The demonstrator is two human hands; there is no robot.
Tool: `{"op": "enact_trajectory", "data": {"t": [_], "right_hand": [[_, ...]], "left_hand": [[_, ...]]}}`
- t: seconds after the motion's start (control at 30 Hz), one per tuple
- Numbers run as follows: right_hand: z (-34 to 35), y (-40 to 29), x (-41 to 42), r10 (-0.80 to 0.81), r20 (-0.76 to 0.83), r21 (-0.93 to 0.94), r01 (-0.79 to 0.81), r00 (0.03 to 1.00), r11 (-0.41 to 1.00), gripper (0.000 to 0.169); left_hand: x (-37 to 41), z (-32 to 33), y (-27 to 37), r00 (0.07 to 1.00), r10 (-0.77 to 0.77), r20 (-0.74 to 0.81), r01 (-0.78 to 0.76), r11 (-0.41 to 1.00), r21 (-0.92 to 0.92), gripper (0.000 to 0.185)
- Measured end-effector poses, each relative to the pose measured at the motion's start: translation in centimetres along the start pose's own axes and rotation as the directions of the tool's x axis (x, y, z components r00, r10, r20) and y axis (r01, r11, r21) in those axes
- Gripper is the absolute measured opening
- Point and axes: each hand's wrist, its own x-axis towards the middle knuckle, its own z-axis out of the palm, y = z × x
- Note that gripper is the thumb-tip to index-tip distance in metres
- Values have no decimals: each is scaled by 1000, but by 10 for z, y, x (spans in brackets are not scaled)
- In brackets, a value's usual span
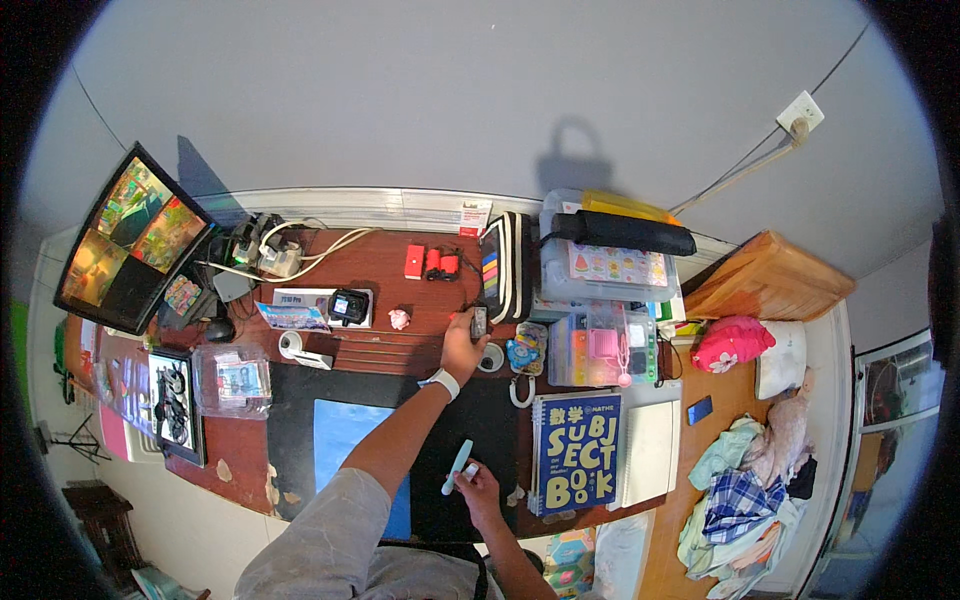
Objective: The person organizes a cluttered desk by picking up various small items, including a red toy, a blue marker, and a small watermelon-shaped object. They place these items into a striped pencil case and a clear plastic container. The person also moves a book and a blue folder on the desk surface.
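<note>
My left hand [461, 349], with a white band on its wrist, reaches to the back of the desk. Its thumb and fingers close around a small grey block-shaped object [479, 322], too small to name surely. Just beside that hand lies a round white object [490, 358] with a dark centre. Nearer my body, my right hand [480, 495] grips a slim pale-blue handheld tool [458, 463], tilted above the black desk mat [442, 427]. A small white piece [470, 471] shows at its fingertips; whether it belongs to the tool, I cannot tell.
A blue spiral-bound book [576, 454] and an open notebook [651, 454] lie at right. Behind them stand plastic boxes [600, 349] and a pencil case [508, 266]. An action camera [349, 306], red binoculars [442, 264] and a pink figurine [399, 319] sit farther back. A monitor [135, 236] stands left.
</note>
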Motion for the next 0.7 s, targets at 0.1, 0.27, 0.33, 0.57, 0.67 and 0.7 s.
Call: {"op": "enact_trajectory", "data": {"t": [0.1,0.27,0.33,0.57,0.67,0.7], "right_hand": [[9,-16,12,-41,-34,-55,39,999,998,34],[35,-58,63,-296,-145,-322,237,944,916,23],[55,-80,85,-448,-164,-385,361,879,849,19],[115,-125,152,-644,-59,-576,501,763,646,14],[112,-124,168,-770,37,-707,561,637,430,15],[113,-127,166,-781,61,-724,566,622,394,15]], "left_hand": [[-19,-20,-11,989,83,-122,-74,994,76,57],[-105,-103,-7,999,9,-48,3,969,246,51],[-155,-144,-10,993,-94,67,61,920,386,50],[-254,-200,-58,950,-277,145,121,754,646,54],[-257,-197,-64,968,-207,138,76,774,628,55],[-260,-196,-68,965,-220,142,84,774,628,55]]}}
